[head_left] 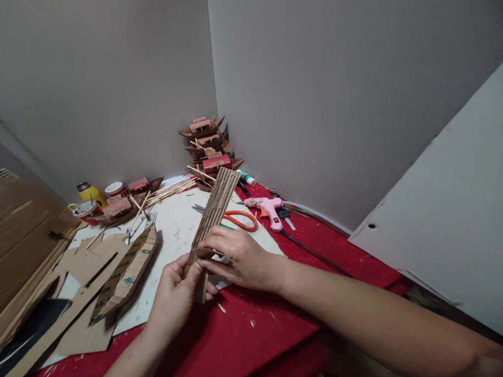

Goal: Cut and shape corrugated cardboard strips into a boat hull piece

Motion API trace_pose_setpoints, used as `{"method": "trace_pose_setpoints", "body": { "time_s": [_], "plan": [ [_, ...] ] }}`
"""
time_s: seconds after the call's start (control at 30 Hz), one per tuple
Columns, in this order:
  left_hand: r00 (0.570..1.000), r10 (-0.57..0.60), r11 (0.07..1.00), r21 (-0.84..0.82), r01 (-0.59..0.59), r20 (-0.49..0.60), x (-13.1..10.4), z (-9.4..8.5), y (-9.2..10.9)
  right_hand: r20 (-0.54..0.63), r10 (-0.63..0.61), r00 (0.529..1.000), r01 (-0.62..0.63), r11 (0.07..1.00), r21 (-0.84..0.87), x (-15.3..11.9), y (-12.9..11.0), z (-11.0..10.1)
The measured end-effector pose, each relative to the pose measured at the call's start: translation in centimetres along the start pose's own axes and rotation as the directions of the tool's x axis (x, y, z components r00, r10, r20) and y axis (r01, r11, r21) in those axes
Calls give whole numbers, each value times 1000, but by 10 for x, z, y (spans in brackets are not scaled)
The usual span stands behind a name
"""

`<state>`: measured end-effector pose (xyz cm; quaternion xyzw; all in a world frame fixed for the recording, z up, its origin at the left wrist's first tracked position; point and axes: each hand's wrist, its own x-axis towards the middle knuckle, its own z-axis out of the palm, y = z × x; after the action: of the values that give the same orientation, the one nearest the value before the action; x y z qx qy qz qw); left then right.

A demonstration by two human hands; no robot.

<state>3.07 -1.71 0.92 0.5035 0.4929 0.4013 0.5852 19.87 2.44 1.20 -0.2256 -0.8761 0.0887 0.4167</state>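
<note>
Red tabletop (255, 330): one corrugated strip (215, 209), pinched by left hand (176, 288) and right hand (243, 256); right of strip, one glue gun (271, 207).

The right hand's grip (241, 256) hides part of the corrugated cardboard strip (220, 198), which in turn covers parts of the left hand's grip (175, 285) and the middle of the scissors (255, 224). The black cord (314, 252) vanishes behind the right forearm (346, 309), itself cut off by the right edge, while the left edge crops the cardboard box (27, 235). Dark print on the boat-shaped cardboard piece (137, 267) is too small to read.
</note>
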Motion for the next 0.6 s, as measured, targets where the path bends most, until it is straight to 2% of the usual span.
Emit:
{"method": "trace_pose_setpoints", "body": {
  "time_s": [0.07,0.17,0.23,0.33,0.4,0.6],
  "plan": [
    [1000,0,1000,1,0,15,-1,2,2,10,31,999,-31,999,-10,0,3,2],
    [999,-23,1000,-8,23,28,-2,5,2,24,14,1000,-13,1000,-17,0,8,5],
    [1000,-17,1000,-13,17,19,-1,6,0,24,-51,998,52,999,-18,0,9,6],
    [999,3,1000,-24,-2,38,0,3,-2,13,-211,977,212,976,-52,0,9,6],
    [999,7,1000,-31,-6,40,1,1,1,3,-238,971,238,970,-45,0,7,4],
    [1000,11,1000,-2,-11,17,-2,1,11,-72,-1,997,4,999,52,3,7,-2]
  ]
}}
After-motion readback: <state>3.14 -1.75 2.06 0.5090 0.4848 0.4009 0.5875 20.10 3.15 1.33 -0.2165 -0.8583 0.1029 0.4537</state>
